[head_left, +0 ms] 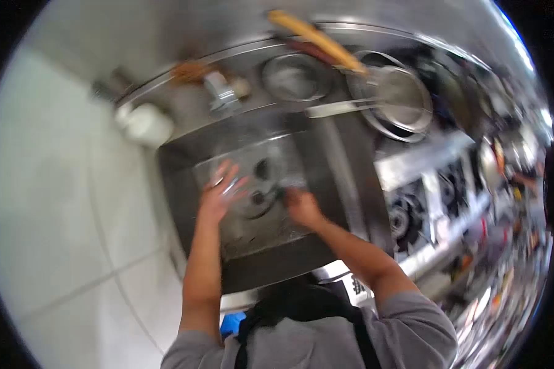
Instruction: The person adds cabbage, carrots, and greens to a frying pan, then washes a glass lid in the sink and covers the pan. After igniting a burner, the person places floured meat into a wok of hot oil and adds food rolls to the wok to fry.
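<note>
The left arm reaches straight into the metal sink [271, 265] by its near left corner. The left hand [223, 187] has its fingers spread wide. The right arm slants in over the near right corner. The right hand [303, 207] has curled fingers; I can't tell if they grip anything. Two blurry dark round spots [262, 169] are between the hands, mid-sink.

No readable lettering
A white patch [357, 286] just outside the near edge of the sink [271, 264] bears dark marks resembling a written character, too small and blurred to read; what it stands on cannot be told.
</note>
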`<state>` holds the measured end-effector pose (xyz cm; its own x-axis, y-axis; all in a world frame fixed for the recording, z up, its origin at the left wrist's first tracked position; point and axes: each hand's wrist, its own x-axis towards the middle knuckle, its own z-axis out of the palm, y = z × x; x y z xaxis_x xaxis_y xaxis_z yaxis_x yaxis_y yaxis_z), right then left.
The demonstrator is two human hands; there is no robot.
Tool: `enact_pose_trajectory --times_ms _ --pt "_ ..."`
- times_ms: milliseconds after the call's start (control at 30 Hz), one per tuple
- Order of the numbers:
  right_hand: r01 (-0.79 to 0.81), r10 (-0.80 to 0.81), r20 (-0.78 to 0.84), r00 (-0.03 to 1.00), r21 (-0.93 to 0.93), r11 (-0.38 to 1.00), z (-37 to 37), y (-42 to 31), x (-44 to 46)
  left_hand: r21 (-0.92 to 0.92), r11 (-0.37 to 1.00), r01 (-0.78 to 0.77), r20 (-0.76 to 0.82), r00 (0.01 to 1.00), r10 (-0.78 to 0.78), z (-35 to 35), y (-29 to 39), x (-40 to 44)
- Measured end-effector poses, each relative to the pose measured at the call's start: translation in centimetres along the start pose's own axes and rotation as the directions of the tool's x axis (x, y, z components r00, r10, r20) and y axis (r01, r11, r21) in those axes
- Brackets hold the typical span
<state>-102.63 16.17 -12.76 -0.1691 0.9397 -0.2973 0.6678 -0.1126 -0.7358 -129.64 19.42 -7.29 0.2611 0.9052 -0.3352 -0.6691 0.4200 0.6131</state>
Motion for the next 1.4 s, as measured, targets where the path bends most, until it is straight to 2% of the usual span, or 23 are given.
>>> enact_pose_trajectory --times_ms 33,100,167,267,333,367,433,467,500,533,667,733,767,833,933,967,1033,1167,1200,1233,1300,1367,1400 --pt "-0.066 0.074 -0.083 0.994 0.095 0.993 -0.4 -1.8 1.4 0.099 0.995 -0.013 -0.088 0.996 0.021 0.2 0.9 -0.2" --pt "0.41 -0.28 -0.43 0.858 0.245 0.879 -2.5 -8.5 3.1 0.201 0.98 -0.016 -0.186 0.981 0.054 0.8 1.4 -0.5" --pt "0.451 -0.381 -0.324 0.866 0.177 0.875 -4.0 -13.0 4.4 0.393 0.92 0.011 -0.161 0.985 0.057 1.9 1.3 -0.4" --pt "0.729 -0.655 -0.397 0.643 0.052 0.683 -2.4 -17.2 6.6 0.644 0.764 0.034 -0.129 0.99 0.065 1.2 1.2 -0.8" --pt "0.872 -0.918 -0.072 0.39 -0.29 0.394 -2.5 -18.3 7.5 0.79 0.608 0.081 -0.134 0.99 0.043 1.5 2.0 -2.0" --pt "0.869 -0.915 -0.075 0.396 -0.29 0.4 -2.6 -18.2 8.1 0.849 0.519 0.101 -0.137 0.99 0.032 1.6 2.4 -2.6" --pt "0.755 -0.771 0.028 0.636 -0.229 0.615 -3.4 -17.7 10.5 0.555 0.828 -0.078 -0.053 0.99 0.129 2.3 2.1 -4.3" --pt "0.752 -0.767 0.028 0.641 -0.224 0.62 -3.8 -16.6 12.3 0.555 0.829 -0.071 -0.057 0.991 0.123 2.8 2.1 -5.6" --pt "0.471 -0.471 0.021 0.882 -0.072 0.879 -4.1 -15.0 14.7 0.47 0.877 -0.1 -0.055 0.988 0.142 3.6 2.4 -6.9" --pt "0.101 -0.107 0.073 0.992 0.077 0.992 -4.4 -14.7 15.4 0.383 0.915 -0.124 -0.057 0.986 0.158 4.1 2.8 -7.7" --pt "0.354 -0.324 0.154 0.934 -0.253 0.9 -2.0 -18.0 12.0 0.362 0.927 0.098 0.0 0.994 -0.105 3.9 2.9 -6.7" --pt "0.785 -0.67 0.408 0.62 -0.339 0.519 -2.0 -19.8 9.2 0.231 0.954 0.192 -0.053 0.981 -0.185 3.5 1.9 -4.7" --pt "0.783 -0.668 0.408 0.622 -0.343 0.519 -2.8 -18.8 10.7 0.23 0.954 0.192 -0.049 0.981 -0.185 3.3 1.5 -5.0" --pt "0.344 -0.311 0.18 0.933 -0.194 0.919 -4.8 -15.4 14.9 0.225 0.973 -0.044 0.101 0.995 0.022 4.9 1.6 -6.6" --pt "0.178 -0.19 -0.06 0.98 -0.164 0.97 -5.6 -14.3 14.6 0.057 0.998 -0.023 0.164 0.986 0.014 3.8 1.7 -7.9" --pt "0.173 -0.184 -0.053 0.981 -0.165 0.971 -5.0 -14.5 13.7 0.051 0.999 -0.019 0.159 0.987 0.01 3.7 1.3 -7.4" --pt "0.448 -0.325 0.341 0.882 -0.395 0.802 -5.1 -19.2 10.4 -0.042 0.983 0.178 0.121 0.978 -0.172 4.3 2.1 -5.5" --pt "0.574 -0.478 0.333 0.813 -0.318 0.755 -6.4 -17.4 12.2 0.332 0.943 0.019 0.14 0.988 -0.069 4.8 1.9 -6.0" --pt "0.317 -0.294 0.201 0.934 -0.093 0.944 -6.3 -14.3 14.1 0.241 0.969 -0.049 0.192 0.981 0.002 4.5 2.0 -7.5" --pt "0.041 -0.063 0.119 0.991 0.172 0.984 -6.9 -13.9 14.7 0.146 0.982 -0.12 0.241 0.967 0.082 4.1 2.4 -8.1" --pt "0.117 -0.115 0.047 0.992 -0.022 0.993 -5.9 -15.2 13.1 0.107 0.994 0.008 0.245 0.969 -0.034 3.4 2.7 -7.9" --pt "0.309 -0.246 0.224 0.943 -0.31 0.899 -5.8 -18.6 10.9 0.077 0.988 0.134 0.252 0.956 -0.149 3.2 3.2 -6.7" --pt "0.51 -0.332 0.439 0.835 -0.387 0.768 -5.3 -19.8 9.9 0.23 0.959 0.163 0.169 0.964 -0.204 3.8 3.0 -5.5"
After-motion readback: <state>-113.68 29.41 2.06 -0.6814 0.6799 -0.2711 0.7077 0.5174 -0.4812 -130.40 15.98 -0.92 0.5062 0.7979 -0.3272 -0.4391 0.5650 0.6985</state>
